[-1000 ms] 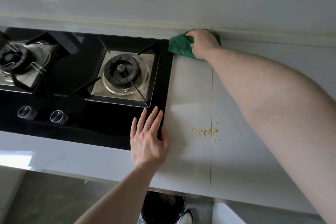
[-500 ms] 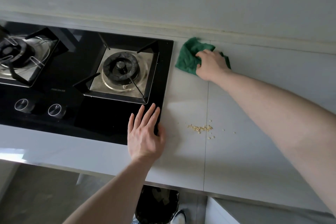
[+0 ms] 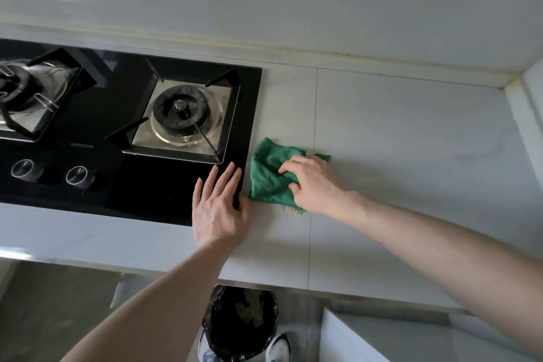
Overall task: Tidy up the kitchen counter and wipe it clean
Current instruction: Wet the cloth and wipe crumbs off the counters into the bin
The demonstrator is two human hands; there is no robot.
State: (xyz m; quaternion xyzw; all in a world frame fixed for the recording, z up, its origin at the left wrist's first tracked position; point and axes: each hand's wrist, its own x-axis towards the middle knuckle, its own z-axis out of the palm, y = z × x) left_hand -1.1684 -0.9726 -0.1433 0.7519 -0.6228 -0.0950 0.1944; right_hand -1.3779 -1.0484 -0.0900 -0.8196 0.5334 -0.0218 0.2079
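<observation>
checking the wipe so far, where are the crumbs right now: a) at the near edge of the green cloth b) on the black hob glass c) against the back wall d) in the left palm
a: the crumbs peek out on the counter just under the near edge of the green cloth, which the right hand holds.

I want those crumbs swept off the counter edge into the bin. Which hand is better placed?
The right hand: it already grips the green cloth just behind the crumbs. The left hand lies flat on the stove corner, holding nothing.
</observation>
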